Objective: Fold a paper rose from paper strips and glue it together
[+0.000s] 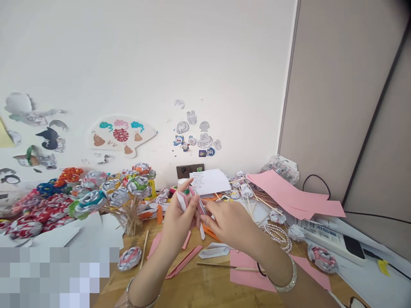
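Note:
Above the middle of the wooden desk [205,286], both my hands grip one folded strip of pink-and-white paper [192,197]. My left hand [180,222] pinches its upper folds between thumb and fingers. My right hand [229,224] pinches its lower end, fingers pressed together; that wrist wears a sparkly bracelet [287,280]. Under the hands lie a folded white paper piece [214,250], pink strips [184,262] and a thin wooden stick [221,267].
A bunch of paper roses on sticks [122,192] stands at the left, more paper flowers [41,209] beyond. Pink sheets [289,194] lie at the right, pearl beads [279,235] beside them. One paper rose [129,259] lies near my left forearm. Stickers dot the wall.

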`<state>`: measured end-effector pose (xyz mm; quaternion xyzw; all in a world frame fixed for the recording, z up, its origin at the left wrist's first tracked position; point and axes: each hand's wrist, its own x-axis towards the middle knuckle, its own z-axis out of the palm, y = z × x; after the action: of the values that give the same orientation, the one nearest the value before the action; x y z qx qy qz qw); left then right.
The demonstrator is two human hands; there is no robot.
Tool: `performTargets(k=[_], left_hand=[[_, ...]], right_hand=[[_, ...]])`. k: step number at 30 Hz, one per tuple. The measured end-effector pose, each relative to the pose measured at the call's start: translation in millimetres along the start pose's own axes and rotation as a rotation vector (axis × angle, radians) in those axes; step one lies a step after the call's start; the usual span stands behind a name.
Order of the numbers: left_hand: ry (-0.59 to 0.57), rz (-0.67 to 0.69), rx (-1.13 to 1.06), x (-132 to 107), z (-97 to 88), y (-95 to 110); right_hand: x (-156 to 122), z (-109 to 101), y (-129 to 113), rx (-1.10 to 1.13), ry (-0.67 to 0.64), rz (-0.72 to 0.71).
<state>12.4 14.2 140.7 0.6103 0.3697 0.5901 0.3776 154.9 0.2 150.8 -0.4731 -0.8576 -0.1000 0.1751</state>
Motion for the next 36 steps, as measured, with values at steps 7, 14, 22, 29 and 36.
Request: performTargets(k=[7, 14, 22, 29, 36], left_hand=[[0.021, -0.028, -0.175, 4.6, -5.9, 4.5], [-0.008, -0.042, -0.169, 2.3, -2.7, 4.5], [0.075, 0.003, -0.062, 2.9, 0.8, 1.6], [0.081, -0.003, -0.160, 1.6, 3.9, 1.1], [0.046, 0.044, -0.288, 3.0, -3.6, 1.5]], right_hand=[[1.9, 5.2, 12.3, 0.153, -0.031, -0.078], [5.1, 11.6, 23.5, 0.399, -0.016, -0.113], [1.3, 6.5, -2.8, 0.220, 0.065, 0.016], [6.8, 31.6, -17.2, 0.026, 0.275, 0.058], [-1.2, 26.9, -9.7, 0.178, 0.560, 0.006]])
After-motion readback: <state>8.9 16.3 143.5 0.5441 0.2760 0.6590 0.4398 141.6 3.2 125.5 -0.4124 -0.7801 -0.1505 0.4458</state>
